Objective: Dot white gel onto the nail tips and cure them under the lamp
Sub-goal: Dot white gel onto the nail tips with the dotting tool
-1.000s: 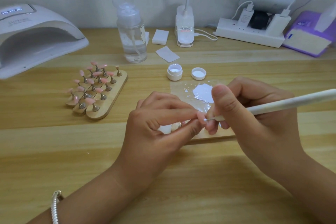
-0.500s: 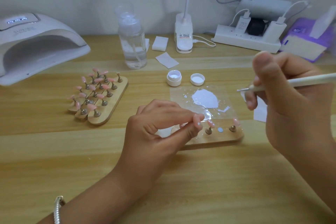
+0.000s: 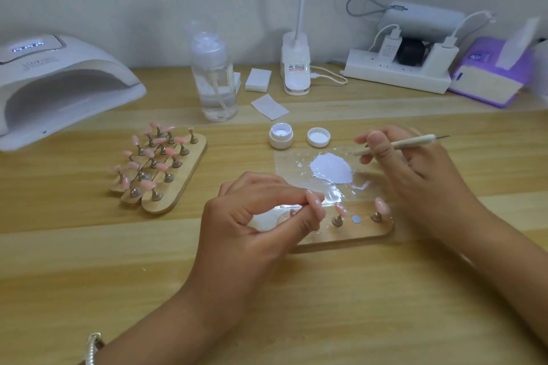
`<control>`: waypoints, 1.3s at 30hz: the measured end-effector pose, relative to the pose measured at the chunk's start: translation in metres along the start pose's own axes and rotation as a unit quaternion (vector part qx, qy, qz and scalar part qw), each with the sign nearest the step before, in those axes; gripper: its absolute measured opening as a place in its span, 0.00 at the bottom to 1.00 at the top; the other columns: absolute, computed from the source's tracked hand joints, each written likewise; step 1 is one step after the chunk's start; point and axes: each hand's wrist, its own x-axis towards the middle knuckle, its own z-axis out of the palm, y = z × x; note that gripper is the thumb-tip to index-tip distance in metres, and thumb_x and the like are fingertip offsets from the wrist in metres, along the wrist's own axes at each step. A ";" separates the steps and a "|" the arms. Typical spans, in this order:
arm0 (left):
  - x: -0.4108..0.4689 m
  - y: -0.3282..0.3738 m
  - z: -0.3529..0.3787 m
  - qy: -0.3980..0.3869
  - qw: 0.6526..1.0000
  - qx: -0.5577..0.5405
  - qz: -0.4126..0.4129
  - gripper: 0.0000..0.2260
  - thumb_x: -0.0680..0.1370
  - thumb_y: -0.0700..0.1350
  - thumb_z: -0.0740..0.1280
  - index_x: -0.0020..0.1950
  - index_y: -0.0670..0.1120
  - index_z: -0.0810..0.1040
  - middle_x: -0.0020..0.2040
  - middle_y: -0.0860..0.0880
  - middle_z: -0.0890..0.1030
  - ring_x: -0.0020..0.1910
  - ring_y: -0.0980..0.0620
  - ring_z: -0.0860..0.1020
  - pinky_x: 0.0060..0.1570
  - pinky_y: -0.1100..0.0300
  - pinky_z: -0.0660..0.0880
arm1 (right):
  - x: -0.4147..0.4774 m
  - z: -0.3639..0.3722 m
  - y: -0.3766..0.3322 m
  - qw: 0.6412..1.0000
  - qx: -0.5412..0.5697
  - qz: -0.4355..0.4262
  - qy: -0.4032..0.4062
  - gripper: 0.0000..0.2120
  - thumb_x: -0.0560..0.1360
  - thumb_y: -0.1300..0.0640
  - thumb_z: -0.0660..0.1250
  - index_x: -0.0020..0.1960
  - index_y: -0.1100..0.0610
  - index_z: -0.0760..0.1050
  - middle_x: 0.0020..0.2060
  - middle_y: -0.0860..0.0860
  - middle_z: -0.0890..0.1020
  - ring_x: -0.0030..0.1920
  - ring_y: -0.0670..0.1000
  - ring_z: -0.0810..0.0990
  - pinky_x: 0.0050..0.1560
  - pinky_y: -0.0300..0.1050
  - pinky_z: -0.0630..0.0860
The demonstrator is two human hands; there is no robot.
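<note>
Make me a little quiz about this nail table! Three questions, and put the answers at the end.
1. Count: how many pink nail tips stand on the near wooden holder, to the right of the left hand?
2. Which hand holds the dotting tool? A) left hand B) right hand C) neither
3. True or false: the lid lies beside the open gel jar.
Key: 1) two; the left hand pinches another one. 2) B. 3) true.
</note>
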 end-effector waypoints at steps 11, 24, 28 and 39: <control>0.000 -0.001 0.000 0.002 1.000 0.008 0.000 0.04 0.72 0.52 0.73 0.41 0.54 0.85 0.41 0.61 0.85 0.48 0.53 0.81 0.53 0.39 0.73 | 0.000 0.004 0.000 0.998 0.014 0.007 -0.058 0.22 0.76 0.40 0.57 0.43 0.55 0.82 0.40 0.46 0.83 0.48 0.41 0.77 0.48 0.30 0.69; 0.000 -0.003 0.001 0.003 1.000 0.011 0.000 0.04 0.72 0.53 0.73 0.41 0.54 0.85 0.42 0.61 0.85 0.48 0.52 0.81 0.53 0.40 0.73 | 0.001 0.004 0.002 0.997 0.050 0.041 -0.049 0.17 0.77 0.43 0.60 0.45 0.53 0.81 0.39 0.44 0.83 0.47 0.41 0.80 0.42 0.28 0.71; 0.000 -0.002 0.001 0.005 1.000 0.009 0.000 0.04 0.72 0.53 0.73 0.41 0.54 0.85 0.42 0.61 0.85 0.48 0.51 0.81 0.53 0.40 0.73 | 0.001 0.003 0.000 0.996 0.058 0.042 -0.052 0.17 0.77 0.43 0.60 0.44 0.52 0.82 0.38 0.45 0.84 0.43 0.39 0.81 0.40 0.27 0.72; 0.000 -0.001 0.002 0.003 1.000 0.011 -0.009 0.06 0.71 0.52 0.73 0.41 0.51 0.86 0.41 0.59 0.85 0.48 0.50 0.81 0.53 0.39 0.73 | -0.002 0.003 -0.001 0.996 0.067 0.045 -0.025 0.12 0.81 0.49 0.62 0.46 0.53 0.81 0.40 0.46 0.84 0.41 0.42 0.82 0.41 0.35 0.74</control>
